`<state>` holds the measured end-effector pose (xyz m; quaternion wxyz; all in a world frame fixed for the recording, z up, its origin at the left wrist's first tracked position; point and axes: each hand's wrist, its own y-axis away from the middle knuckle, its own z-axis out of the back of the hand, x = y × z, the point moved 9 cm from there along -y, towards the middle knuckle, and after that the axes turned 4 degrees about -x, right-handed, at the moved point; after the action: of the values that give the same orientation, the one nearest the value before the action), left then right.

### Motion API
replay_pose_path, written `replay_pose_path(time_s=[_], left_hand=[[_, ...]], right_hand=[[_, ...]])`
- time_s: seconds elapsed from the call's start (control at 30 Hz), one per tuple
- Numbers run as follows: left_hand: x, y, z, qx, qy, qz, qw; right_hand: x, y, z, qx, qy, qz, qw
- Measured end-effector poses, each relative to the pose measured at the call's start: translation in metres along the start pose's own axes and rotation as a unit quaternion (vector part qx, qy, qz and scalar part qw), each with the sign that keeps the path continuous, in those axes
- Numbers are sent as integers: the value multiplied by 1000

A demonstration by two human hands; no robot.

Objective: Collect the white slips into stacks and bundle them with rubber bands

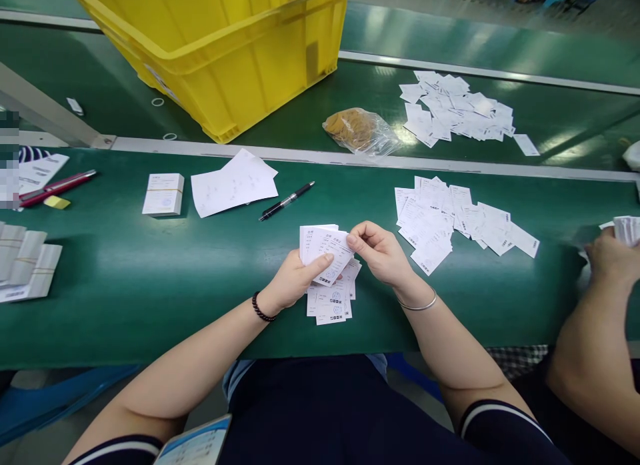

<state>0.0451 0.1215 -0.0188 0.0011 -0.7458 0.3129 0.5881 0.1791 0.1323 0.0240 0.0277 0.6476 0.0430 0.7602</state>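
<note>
A small fan of printed white cards (pixel 327 248) is gripped in my left hand (pixel 297 275), the thumb lying across their front. My right hand (pixel 377 251) pinches the upper right corner of a card in that fan between thumb and fingertips. Below the fan, more cards (pixel 333 306) lie overlapping on the green table. A loose spread of similar cards (pixel 435 218) lies to the right of my right hand. To the left, a neat card stack (pixel 163 193) has a rubber band around it.
A yellow crate (pixel 260 71) stands at the back left. Beyond the metal strip lie a bag of rubber bands (pixel 357 130) and a heap of cards (pixel 460 111). A pen (pixel 287 201) lies near white sheets (pixel 233 185). Banded stacks (pixel 30 265) are left; a co-worker's hand (pixel 613 251) is right.
</note>
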Motion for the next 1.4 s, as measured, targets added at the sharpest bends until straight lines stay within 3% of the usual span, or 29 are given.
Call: replay_pose_path(time_s=[0.23,0.47,0.6,0.8,0.97,1.07,1.17,1.27,1.4], left_hand=[[-3,-2,7,-36,13,-13,999],[-17,-7,40,-167,48,-59,983],[-20,-7,41,-162,23,-70,984],[-26,-3,40,-160,-65,-92,981],[-29,-2,37,-145,-55,-90,984],[-22,-2,25,-98,-30,-57,993],[-10,-1,11,-54,-6,-15,998],[0,1,1,-21,8,10,1000],[3,2,0,-20,5,1,1000]], right_hand=[[0,0,5,-37,30,16,999],[-9,-1,7,8,77,-47,996],[-11,3,-2,61,179,-53,981],[-8,2,-6,68,303,-22,950],[-10,0,-8,68,363,11,929],[6,-1,-2,-5,313,83,946],[11,0,8,-54,180,78,979],[6,-1,8,-40,92,43,994],[6,-1,4,-12,56,46,997]])
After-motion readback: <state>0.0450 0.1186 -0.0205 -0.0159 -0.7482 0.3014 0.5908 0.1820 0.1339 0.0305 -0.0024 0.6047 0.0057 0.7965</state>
